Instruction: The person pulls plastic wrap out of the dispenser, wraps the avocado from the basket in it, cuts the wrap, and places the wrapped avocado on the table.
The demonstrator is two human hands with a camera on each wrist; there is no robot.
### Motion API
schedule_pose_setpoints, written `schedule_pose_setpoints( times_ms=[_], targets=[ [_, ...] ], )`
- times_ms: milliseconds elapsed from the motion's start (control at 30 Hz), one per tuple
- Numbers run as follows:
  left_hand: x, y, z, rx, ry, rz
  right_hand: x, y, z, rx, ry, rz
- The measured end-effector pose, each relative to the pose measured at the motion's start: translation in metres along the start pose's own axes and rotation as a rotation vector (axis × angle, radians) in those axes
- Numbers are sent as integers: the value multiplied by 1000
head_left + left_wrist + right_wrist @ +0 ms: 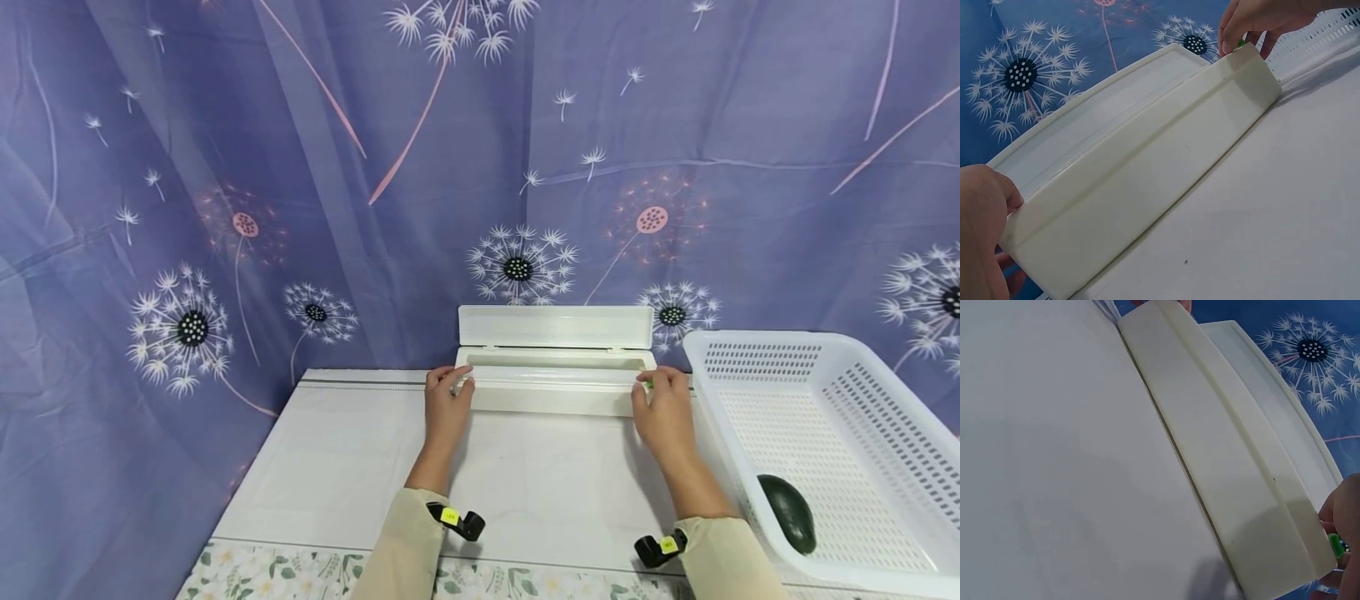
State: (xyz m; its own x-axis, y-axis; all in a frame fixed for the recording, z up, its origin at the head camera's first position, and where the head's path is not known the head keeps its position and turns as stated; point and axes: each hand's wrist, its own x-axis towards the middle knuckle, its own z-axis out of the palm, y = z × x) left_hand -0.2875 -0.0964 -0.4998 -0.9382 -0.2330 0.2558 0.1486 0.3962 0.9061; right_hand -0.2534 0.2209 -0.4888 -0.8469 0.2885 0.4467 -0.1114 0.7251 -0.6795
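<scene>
A long white wrap dispenser (555, 402) lies on the table against the curtain, its hinged lid (555, 327) standing up at the back. Inside it a pale, shiny roll (555, 375) runs nearly the full length. My left hand (447, 400) grips the dispenser's left end, thumb at the upper front corner and other fingers around the end. At the opposite end my right hand (666, 408) holds on with thumb and fingers. A small green piece (1335, 544) shows between the right fingers. In the left wrist view the dispenser's front wall (1147, 181) faces the camera.
On the right stands a white perforated basket (712, 400) with a dark green, oval vegetable (787, 512) in its near left corner. A white cover (555, 492) with a floral border (277, 571) lies over the table. Behind hangs a blue dandelion-print curtain (420, 267).
</scene>
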Motion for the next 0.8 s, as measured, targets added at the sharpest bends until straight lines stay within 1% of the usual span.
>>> schedule_pose_setpoints(
  times_ms=[100,267,533,700,800],
  targets=[
    [0,1,0,3,-4,-2,1,1,0,13,-14,24],
    [0,3,0,6,9,-8,2,2,-2,26,-37,48],
    [1,3,1,-46,39,-46,8,2,-4,73,-80,65],
    [1,3,1,-49,58,-24,9,4,-5,102,-102,97],
    [0,3,2,-50,68,-17,9,4,-6,107,-100,101]
  ],
)
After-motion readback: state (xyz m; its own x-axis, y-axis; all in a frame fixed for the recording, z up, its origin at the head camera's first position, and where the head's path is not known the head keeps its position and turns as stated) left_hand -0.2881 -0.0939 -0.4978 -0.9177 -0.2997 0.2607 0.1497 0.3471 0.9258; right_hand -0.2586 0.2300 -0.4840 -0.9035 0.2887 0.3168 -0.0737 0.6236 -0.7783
